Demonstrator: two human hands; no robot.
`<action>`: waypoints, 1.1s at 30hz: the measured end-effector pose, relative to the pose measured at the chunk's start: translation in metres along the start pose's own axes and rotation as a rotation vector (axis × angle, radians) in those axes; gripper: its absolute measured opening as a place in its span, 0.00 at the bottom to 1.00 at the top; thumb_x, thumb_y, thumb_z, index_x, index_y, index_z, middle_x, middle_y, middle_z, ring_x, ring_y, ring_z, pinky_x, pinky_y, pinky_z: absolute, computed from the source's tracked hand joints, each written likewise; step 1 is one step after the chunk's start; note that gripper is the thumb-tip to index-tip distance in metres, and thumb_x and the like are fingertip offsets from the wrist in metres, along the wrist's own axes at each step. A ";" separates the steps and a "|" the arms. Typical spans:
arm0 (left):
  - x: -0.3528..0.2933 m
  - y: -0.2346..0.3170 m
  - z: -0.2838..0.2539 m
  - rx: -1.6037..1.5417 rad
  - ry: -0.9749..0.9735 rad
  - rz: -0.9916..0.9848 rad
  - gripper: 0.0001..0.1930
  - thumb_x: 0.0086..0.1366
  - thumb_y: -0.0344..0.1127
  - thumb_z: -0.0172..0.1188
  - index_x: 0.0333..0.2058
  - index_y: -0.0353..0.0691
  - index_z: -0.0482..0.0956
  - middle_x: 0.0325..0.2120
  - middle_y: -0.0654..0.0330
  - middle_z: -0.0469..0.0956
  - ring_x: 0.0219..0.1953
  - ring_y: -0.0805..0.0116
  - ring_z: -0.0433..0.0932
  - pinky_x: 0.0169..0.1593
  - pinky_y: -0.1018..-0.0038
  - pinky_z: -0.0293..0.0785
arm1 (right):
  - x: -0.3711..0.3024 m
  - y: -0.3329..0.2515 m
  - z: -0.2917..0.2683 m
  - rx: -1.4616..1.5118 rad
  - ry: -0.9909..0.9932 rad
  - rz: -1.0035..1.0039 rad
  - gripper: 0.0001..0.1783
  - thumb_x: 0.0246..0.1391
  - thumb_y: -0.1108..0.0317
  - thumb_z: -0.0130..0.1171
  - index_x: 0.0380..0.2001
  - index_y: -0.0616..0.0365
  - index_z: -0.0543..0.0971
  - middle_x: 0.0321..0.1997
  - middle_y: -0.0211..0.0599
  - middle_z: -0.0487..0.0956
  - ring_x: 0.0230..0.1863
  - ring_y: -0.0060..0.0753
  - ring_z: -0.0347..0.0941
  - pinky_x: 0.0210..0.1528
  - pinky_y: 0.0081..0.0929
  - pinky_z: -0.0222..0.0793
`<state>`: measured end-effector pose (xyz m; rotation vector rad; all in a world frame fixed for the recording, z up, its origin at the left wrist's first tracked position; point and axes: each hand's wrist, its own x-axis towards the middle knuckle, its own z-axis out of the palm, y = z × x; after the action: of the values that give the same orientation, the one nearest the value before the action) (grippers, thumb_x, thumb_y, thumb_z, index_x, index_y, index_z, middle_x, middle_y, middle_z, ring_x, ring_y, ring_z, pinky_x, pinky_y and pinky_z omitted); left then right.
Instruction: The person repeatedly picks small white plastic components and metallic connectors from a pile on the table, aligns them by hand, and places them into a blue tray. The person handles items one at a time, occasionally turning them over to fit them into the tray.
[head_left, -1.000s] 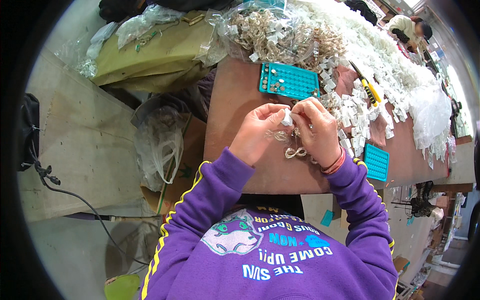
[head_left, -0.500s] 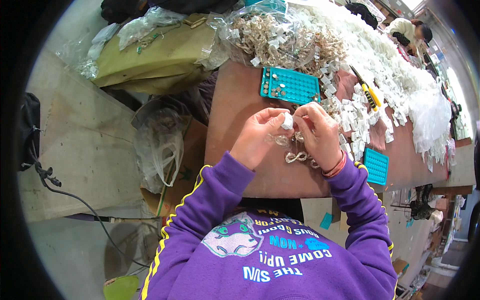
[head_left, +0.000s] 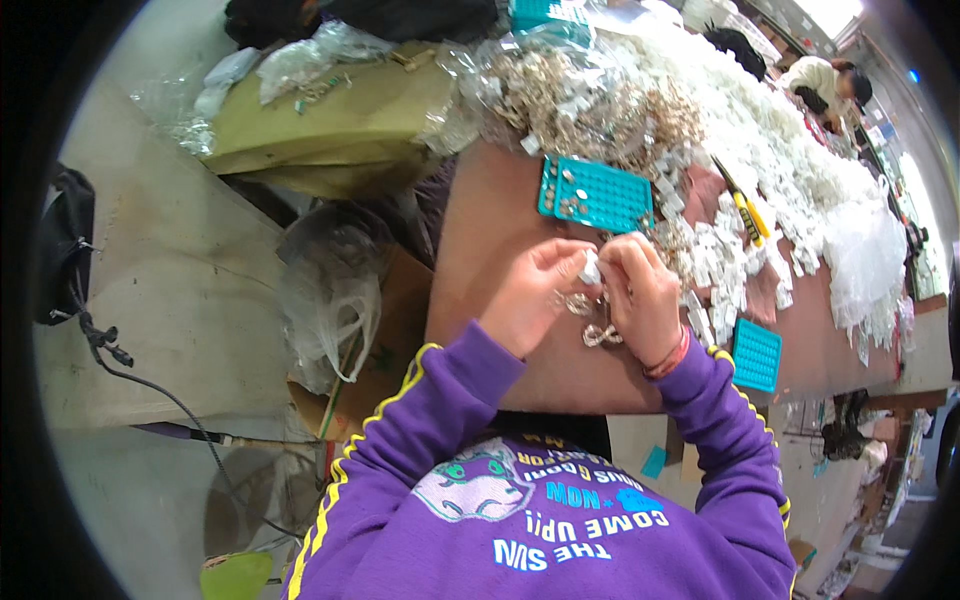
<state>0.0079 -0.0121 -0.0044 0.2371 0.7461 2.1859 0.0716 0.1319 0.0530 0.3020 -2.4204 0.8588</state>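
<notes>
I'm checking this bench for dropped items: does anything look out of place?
Yes: a flat teal piece lies below the near edge of the table, apparently on the floor. It looks dropped, since similarly coloured compartment trays lie on the tabletop.

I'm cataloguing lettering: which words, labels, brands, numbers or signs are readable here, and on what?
Purple, yellow-striped fabric sweatshirt: large white, blue and yellow print, upside down, partly legible; wording not copied here.
Small white tag at the left hand: too small and blurred to read.
Long yellow-and-black tool: any markings too small to read.
</notes>
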 end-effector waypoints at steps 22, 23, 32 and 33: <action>0.076 0.114 0.034 1.687 -0.085 1.487 0.10 0.58 0.26 0.62 0.39 0.43 0.80 0.42 0.53 0.79 0.48 0.54 0.78 0.51 0.61 0.74 | -0.034 -0.021 -0.068 0.138 0.322 0.332 0.09 0.51 0.81 0.61 0.38 0.63 0.80 0.35 0.40 0.79 0.35 0.29 0.79 0.39 0.24 0.75; 0.103 0.128 0.028 1.928 0.055 1.417 0.14 0.58 0.28 0.62 0.44 0.45 0.78 0.48 0.52 0.76 0.53 0.54 0.74 0.55 0.60 0.69 | -0.039 -0.022 -0.068 0.189 0.321 0.343 0.07 0.50 0.81 0.61 0.35 0.63 0.80 0.34 0.40 0.79 0.33 0.32 0.78 0.38 0.25 0.74; 0.150 0.159 -0.044 2.324 0.164 1.085 0.25 0.57 0.33 0.64 0.55 0.49 0.75 0.62 0.51 0.65 0.63 0.53 0.65 0.64 0.62 0.61 | -0.044 -0.001 -0.089 -0.069 0.184 0.308 0.05 0.51 0.76 0.62 0.33 0.61 0.80 0.31 0.41 0.81 0.31 0.37 0.79 0.36 0.27 0.73; 0.147 0.162 -0.043 2.279 0.152 1.084 0.24 0.57 0.33 0.64 0.55 0.48 0.75 0.62 0.51 0.66 0.62 0.53 0.65 0.63 0.62 0.63 | -0.032 0.008 -0.090 -0.071 0.134 0.268 0.06 0.52 0.74 0.62 0.34 0.61 0.79 0.32 0.42 0.81 0.31 0.37 0.79 0.35 0.28 0.73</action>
<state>-0.2095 -0.0038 0.0441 1.7848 3.2952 0.7107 0.1331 0.1966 0.0887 -0.1067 -2.3909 0.8732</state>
